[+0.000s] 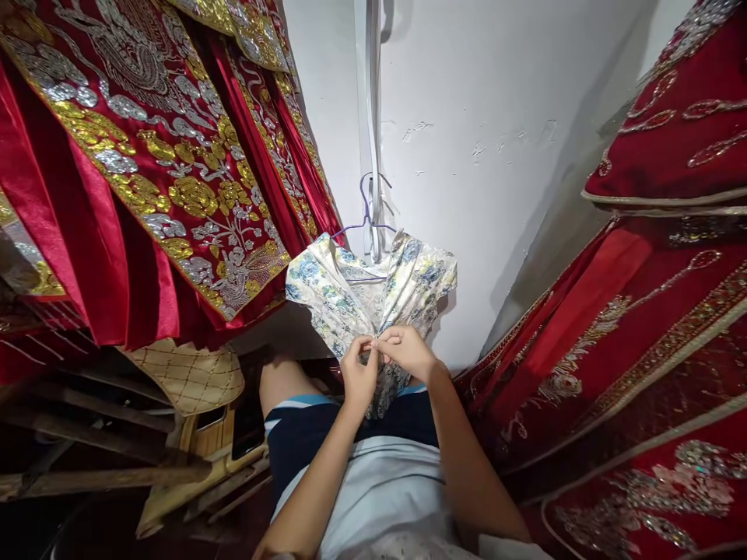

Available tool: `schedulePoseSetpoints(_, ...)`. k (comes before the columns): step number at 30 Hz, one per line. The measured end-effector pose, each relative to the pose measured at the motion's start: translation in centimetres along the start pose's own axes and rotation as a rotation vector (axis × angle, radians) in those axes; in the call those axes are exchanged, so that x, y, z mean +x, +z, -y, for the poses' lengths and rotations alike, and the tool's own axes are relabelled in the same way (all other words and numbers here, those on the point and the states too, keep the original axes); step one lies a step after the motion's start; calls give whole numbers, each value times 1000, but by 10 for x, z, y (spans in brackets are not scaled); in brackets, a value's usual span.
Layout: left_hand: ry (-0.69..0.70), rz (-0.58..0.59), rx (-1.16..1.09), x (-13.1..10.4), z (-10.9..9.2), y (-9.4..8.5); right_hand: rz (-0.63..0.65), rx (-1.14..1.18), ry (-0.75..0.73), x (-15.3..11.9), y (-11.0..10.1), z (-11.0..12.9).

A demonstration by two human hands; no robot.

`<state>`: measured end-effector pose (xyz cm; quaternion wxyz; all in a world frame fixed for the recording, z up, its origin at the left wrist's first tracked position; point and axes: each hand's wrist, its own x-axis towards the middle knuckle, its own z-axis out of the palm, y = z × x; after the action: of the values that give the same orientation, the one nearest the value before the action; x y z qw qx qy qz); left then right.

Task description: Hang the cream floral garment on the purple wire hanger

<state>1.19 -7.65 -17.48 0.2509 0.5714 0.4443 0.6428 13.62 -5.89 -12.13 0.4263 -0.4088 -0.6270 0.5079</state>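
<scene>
Left hand (360,367): fingertips pinch the dress front
Right hand (407,351): pinches there too, touching the left
Flowery dress (417,284): in and above the hands
Purple hanger (366,221): inside its neck
White wall (467,155): behind the hanger

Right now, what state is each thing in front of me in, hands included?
Floral garment: on the hanger, neckline open
Purple hanger: upright, partly inside the garment
Left hand: pinching at the garment's front
Right hand: pinching there too
Left red embroidered cloth: hanging
Right red beaded cloth: draped
</scene>
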Motion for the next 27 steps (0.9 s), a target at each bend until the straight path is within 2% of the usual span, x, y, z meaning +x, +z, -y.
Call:
schedulePoseSetpoints(3,14,40,-35,4,-1,0,-42,78,1,-1,-6,0)
schedulePoseSetpoints(7,36,60,1,-1,2,-3,-2,140,70,-3,-5,0)
schedulePoseSetpoints(11,70,86,80,-4,9,-2,-158,239,38,7,-3,10)
schedulePoseSetpoints(14,57,112,106,-3,14,0,-275,283,-99,33,-7,38)
schedulePoseSetpoints(18,41,175,123,0,21,-2,-375,286,-207,78,-15,91)
schedulePoseSetpoints(20,49,241,152,2,27,-4,-413,304,-237,92,-18,112)
schedulePoseSetpoints(22,49,306,169,7,31,-8,-415,315,-275,95,-18,123)
schedulePoseSetpoints(25,88,331,150,28,21,-15,-362,331,-312,87,-16,121)
schedulePoseSetpoints(27,181,264,107,54,-2,-19,-342,333,-315,78,-12,115)
